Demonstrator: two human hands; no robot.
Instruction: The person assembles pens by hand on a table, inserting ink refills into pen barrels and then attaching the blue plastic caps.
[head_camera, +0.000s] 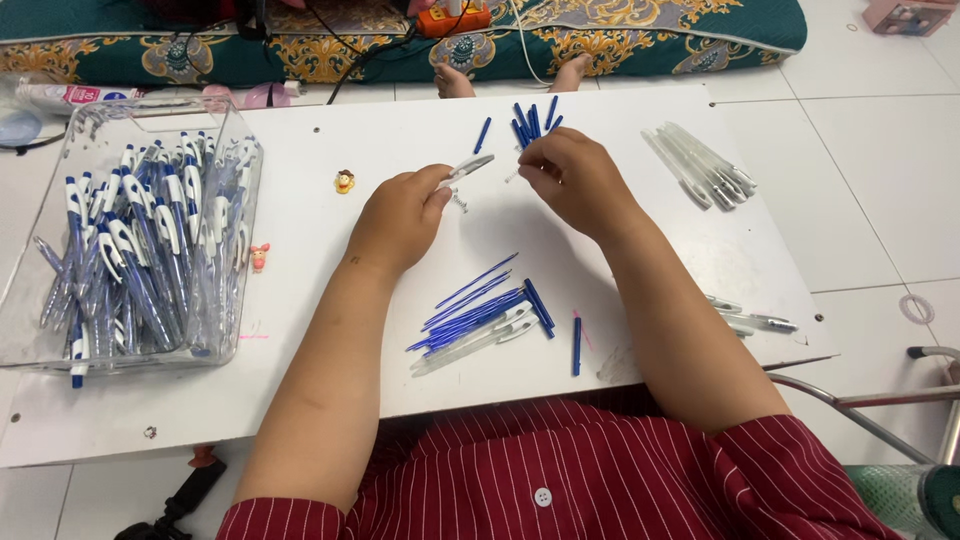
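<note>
While a clear plastic bin (40, 330) full of assembled blue-and-white pens stands at the left edge of the white board (300, 380), a person in a red striped shirt works over its middle, the left hand (400, 215) pinching a clear pen barrel (470, 166) between thumb and fingers. Just beside it, the right hand (575, 180) is closed on a bunch of blue pen tips (530, 120), with a small spring (459, 203) below the barrel. Loose blue refills (470, 305) lie near the board's front edge, and more clear barrels (700, 165) rest at the right.
</note>
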